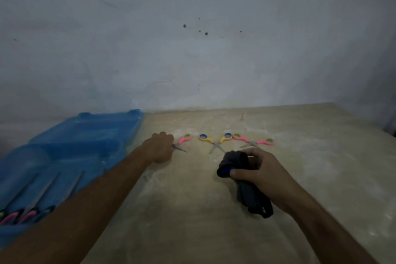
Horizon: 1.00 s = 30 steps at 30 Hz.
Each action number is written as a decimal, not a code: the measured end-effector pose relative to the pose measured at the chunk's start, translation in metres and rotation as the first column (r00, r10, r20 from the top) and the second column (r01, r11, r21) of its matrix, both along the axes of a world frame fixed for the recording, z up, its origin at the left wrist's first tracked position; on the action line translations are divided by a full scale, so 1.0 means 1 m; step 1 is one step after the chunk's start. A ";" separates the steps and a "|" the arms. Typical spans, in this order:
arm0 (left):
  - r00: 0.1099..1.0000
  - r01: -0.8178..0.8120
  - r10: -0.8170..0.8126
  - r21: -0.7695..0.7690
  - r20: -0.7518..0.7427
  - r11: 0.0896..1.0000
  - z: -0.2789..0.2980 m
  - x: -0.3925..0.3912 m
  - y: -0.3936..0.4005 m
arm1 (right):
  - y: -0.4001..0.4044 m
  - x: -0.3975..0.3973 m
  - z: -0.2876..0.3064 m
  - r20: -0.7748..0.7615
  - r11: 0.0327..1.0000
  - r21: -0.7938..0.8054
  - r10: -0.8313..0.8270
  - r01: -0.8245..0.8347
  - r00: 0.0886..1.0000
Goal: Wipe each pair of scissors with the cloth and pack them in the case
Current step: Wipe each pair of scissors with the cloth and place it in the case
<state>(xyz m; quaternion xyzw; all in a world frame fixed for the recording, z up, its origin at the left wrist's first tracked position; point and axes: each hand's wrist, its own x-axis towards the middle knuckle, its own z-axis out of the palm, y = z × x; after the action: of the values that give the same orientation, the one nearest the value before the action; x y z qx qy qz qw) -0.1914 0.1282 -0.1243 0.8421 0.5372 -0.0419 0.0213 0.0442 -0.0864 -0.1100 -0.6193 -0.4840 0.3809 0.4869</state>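
My left hand is curled over one handle of a small pink scissors lying on the table; its other handle and blade tip stick out to the right. My right hand grips a dark grey cloth that hangs down from the fist, just in front of the row of scissors. A yellow scissors with blue-ringed handles lies spread open at the middle. To its right lies another pink scissors, also spread open. The open blue case sits at the left.
Several scissors with pink and dark handles lie in the near part of the case. The beige tabletop runs back to a grey wall; its right edge slants away at the far right.
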 end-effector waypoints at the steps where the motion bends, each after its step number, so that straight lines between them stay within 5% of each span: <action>1: 1.000 0.004 -0.004 0.004 -0.007 1.000 -0.003 0.000 0.003 | 0.001 0.004 -0.004 -0.012 1.000 0.027 0.006 -0.005 1.000; 7: 0.999 0.038 -0.036 0.080 -0.026 0.996 -0.006 -0.008 0.011 | 0.014 0.012 -0.012 -0.186 0.996 0.087 0.025 -0.009 0.982; 11: 0.999 0.033 -0.031 0.099 -0.018 0.995 -0.003 -0.011 0.008 | 0.022 0.010 -0.014 -0.168 0.989 0.140 0.061 -0.037 0.984; 15: 0.977 -0.029 -0.010 0.179 0.214 0.983 0.018 -0.011 -0.007 | 0.028 0.007 -0.009 -0.288 0.989 0.145 0.038 0.005 0.957; 18: 0.856 -0.105 -0.017 0.205 0.517 0.973 0.037 -0.006 -0.033 | 0.028 0.002 -0.001 -0.533 0.991 0.090 0.136 -0.104 0.835; 22: 0.552 -0.063 0.032 0.003 0.834 0.998 0.035 -0.001 -0.066 | 0.033 -0.012 0.006 -0.562 0.989 0.075 0.146 -0.125 0.814; 26: 0.349 0.040 0.124 -0.147 0.929 0.988 0.020 0.003 -0.087 | 0.044 -0.023 0.009 -0.599 0.999 0.008 0.035 -0.038 0.800; 30: 0.249 0.071 0.057 -0.077 0.967 0.995 0.005 0.003 -0.099 | 0.059 -0.032 0.011 -0.677 0.997 -0.062 -0.014 -0.038 0.736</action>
<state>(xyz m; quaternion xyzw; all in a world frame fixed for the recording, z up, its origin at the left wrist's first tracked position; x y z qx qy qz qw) -0.1886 0.0291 -0.1194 0.6910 0.4046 0.4549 0.3898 0.0126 -0.0269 -0.0992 -0.4524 -0.2640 0.6002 0.6045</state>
